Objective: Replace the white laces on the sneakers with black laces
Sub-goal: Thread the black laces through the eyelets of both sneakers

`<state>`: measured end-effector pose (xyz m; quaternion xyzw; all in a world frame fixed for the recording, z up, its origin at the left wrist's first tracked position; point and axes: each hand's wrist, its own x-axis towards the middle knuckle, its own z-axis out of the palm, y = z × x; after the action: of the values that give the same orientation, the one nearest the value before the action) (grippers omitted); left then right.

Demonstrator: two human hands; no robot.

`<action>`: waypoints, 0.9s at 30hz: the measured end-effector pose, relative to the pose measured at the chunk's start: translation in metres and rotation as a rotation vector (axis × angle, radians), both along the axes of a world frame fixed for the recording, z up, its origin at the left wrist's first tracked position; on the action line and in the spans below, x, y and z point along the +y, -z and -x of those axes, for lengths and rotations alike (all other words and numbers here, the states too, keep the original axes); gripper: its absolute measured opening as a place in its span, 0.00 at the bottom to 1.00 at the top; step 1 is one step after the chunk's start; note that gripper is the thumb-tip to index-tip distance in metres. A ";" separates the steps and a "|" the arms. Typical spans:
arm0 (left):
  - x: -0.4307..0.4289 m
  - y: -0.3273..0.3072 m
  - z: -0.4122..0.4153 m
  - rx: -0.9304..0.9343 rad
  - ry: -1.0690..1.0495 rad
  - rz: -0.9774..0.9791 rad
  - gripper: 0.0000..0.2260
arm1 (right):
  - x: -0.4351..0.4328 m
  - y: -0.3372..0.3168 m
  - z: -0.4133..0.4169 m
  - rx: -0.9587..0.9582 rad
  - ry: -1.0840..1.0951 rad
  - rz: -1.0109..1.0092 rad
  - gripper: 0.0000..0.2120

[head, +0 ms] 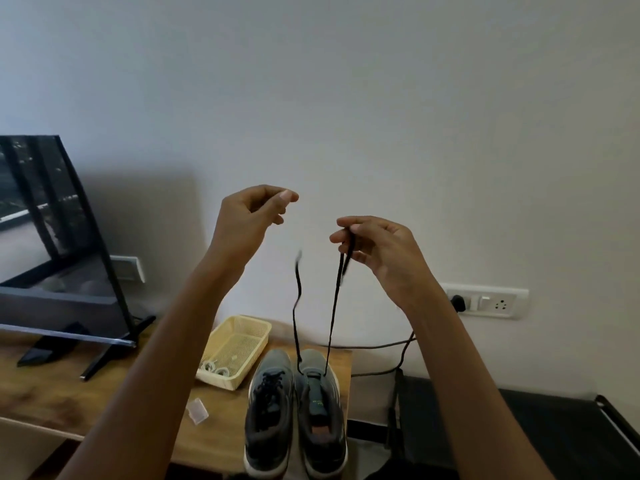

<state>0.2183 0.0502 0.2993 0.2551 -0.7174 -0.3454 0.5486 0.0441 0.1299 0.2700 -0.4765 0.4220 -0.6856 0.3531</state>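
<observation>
Over sneakers (270, 410) at table (69, 393) edge, right hand (377, 251) pinches black lace (334, 306), left hand (246, 220) curled empty

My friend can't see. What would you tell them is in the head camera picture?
A right hand pinches one end of a black lace threaded into the right sneaker on a wooden table, while the other end dangles free below the raised left hand. The left sneaker beside it already has black laces. A yellow basket stands behind.
</observation>
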 end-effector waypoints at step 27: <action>-0.018 0.311 0.054 -1.472 0.010 0.199 0.10 | -0.063 0.208 0.019 -0.050 0.255 -0.633 0.12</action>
<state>0.1639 0.0319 -0.0116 0.3663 -0.9286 -0.0208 -0.0552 0.0246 0.0674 0.0618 -0.2695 0.6614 -0.5707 0.4052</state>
